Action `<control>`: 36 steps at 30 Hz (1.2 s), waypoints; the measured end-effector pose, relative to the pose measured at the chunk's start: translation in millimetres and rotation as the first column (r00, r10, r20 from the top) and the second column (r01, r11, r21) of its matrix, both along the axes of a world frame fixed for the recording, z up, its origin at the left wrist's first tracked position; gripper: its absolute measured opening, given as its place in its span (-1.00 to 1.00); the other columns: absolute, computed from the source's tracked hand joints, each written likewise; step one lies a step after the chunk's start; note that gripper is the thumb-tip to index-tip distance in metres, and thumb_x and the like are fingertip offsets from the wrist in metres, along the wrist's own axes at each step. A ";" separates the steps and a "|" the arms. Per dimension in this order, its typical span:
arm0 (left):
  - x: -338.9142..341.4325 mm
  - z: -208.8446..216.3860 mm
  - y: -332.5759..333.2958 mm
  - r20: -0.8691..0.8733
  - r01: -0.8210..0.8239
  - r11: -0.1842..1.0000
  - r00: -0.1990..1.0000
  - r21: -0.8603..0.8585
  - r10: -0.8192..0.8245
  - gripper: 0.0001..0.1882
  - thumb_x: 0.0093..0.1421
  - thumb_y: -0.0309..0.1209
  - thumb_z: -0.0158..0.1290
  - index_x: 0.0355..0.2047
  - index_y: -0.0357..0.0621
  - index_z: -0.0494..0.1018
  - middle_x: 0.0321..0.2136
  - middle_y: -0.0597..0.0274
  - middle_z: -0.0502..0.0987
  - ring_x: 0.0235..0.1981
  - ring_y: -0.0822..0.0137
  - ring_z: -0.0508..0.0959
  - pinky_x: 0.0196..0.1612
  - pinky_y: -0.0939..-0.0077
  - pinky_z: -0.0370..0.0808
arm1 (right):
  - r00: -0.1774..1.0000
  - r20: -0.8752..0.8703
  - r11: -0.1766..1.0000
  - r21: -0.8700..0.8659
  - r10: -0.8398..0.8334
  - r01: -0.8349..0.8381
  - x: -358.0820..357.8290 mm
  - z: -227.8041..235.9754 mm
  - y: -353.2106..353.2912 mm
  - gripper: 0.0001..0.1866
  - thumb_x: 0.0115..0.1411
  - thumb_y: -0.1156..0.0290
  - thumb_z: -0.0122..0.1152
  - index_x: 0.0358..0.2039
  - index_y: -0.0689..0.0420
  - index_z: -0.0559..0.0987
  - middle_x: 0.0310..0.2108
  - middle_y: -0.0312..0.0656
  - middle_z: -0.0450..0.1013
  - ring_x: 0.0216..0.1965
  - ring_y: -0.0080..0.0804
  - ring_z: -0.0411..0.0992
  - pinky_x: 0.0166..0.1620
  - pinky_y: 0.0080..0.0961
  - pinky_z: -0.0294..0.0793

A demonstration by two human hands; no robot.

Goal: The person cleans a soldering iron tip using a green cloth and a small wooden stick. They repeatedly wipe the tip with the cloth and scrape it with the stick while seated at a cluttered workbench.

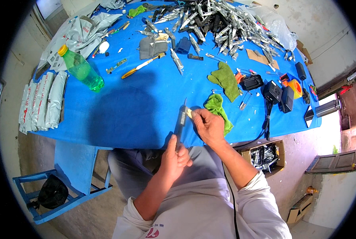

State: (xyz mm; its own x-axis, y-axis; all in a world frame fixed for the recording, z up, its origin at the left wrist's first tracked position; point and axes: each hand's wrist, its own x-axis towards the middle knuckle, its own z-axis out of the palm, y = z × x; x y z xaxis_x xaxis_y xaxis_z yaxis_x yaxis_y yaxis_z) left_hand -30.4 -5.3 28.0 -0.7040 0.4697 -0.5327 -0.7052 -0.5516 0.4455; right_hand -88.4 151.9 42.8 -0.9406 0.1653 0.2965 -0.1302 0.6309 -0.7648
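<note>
My left hand [173, 160] is closed around the lower end of a slim dark grey pen-shaped device [180, 124]. The device tilts upward over the near edge of the blue-covered table, its thin pointed tip uppermost. Between the thumb and fingers of my right hand [210, 126] is a small pale yellow piece [189, 113], pressed to the device's upper side or right beside it; I cannot tell its material. Just behind my right hand lies a crumpled green cloth [217, 106], with a second green cloth [225, 81] farther back.
A large heap of similar slim devices [229, 28] covers the table's far side. At left stand silver packets [46, 101] and a green bottle [81, 68]. An orange-handled brush [140, 67] lies mid-table. Black adapters [272, 92] sit at right; a filled carton [281, 157] is below.
</note>
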 end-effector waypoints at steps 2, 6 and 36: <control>-0.3 1.1 0.3 0.002 -0.001 1.000 1.000 0.001 0.001 -0.38 0.28 0.22 -0.21 -0.73 0.06 0.12 -0.81 0.46 0.03 -0.77 0.49 0.06 -0.48 0.44 0.28 | 1.000 -0.014 1.000 0.029 -0.011 0.012 -0.2 0.0 -0.4 -0.83 0.18 0.30 0.20 -0.44 0.11 0.62 -0.64 -0.09 0.49 -0.60 -0.10 0.48 -0.50 -0.29 0.43; -0.7 0.9 0.3 -0.005 0.001 1.000 1.000 -0.003 -0.001 -0.38 0.28 0.22 -0.21 -0.73 0.06 0.13 -0.82 0.46 0.04 -0.77 0.49 0.06 -0.48 0.44 0.28 | 0.999 -0.022 0.998 0.051 -0.022 0.024 -0.9 -2.1 -0.3 -0.84 0.16 0.30 0.22 -0.45 0.10 0.62 -0.63 -0.08 0.49 -0.59 -0.10 0.48 -0.50 -0.29 0.43; 0.6 3.7 3.8 0.005 -0.008 1.000 1.000 -0.024 0.009 -0.38 0.29 0.20 -0.23 -0.76 0.08 0.17 -0.84 0.49 0.04 -0.81 0.52 0.04 -0.52 0.47 0.24 | 0.997 -0.078 1.000 0.006 0.024 -0.024 1.6 0.5 0.9 -0.81 0.19 0.33 0.23 -0.44 0.19 0.63 -0.71 -0.15 0.40 -0.72 -0.39 0.34 -0.59 -0.46 0.32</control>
